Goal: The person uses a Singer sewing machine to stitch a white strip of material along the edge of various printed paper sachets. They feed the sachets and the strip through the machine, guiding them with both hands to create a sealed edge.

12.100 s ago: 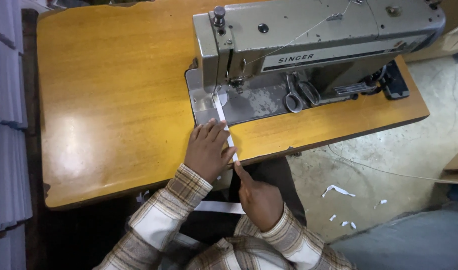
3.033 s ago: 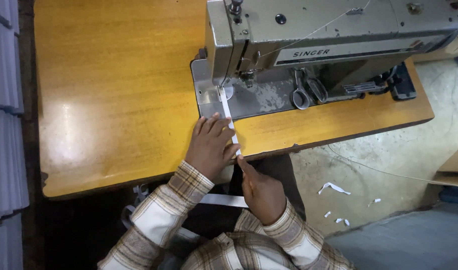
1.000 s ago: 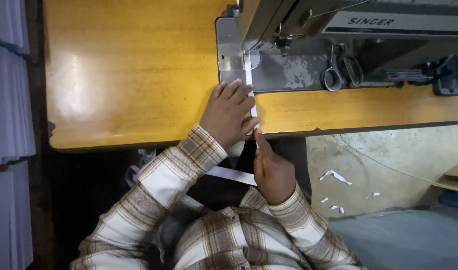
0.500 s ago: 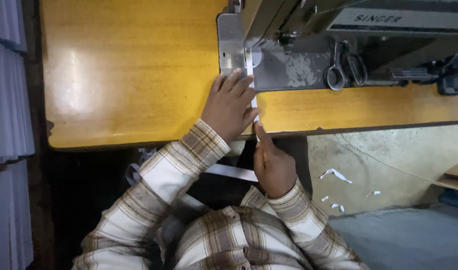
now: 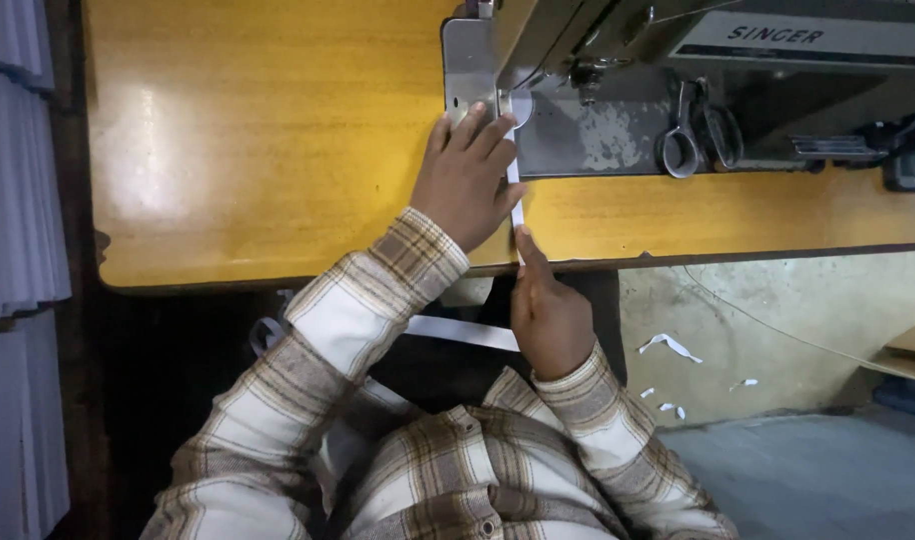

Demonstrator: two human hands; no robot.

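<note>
Head cam: left hand point(image 5: 465, 178) flat, fingers spread, pressing narrow white fabric strip point(image 5: 515, 190) onto grey metal sewing machine bed point(image 5: 588, 140); right hand point(image 5: 548, 310) pinches strip at orange wooden table point(image 5: 268, 150) edge; strip's front under presser foot, rest trails below unsewn, prob. plenty left.

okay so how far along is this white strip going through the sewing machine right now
Partway, it seems. Done: the white strip already reaches up under the needle area of the sewing machine. In hand: the left hand lies flat beside the strip on the wooden table, and the right hand pinches it at the table edge. Left: more strip trails down over the lap, not yet fed.
</note>
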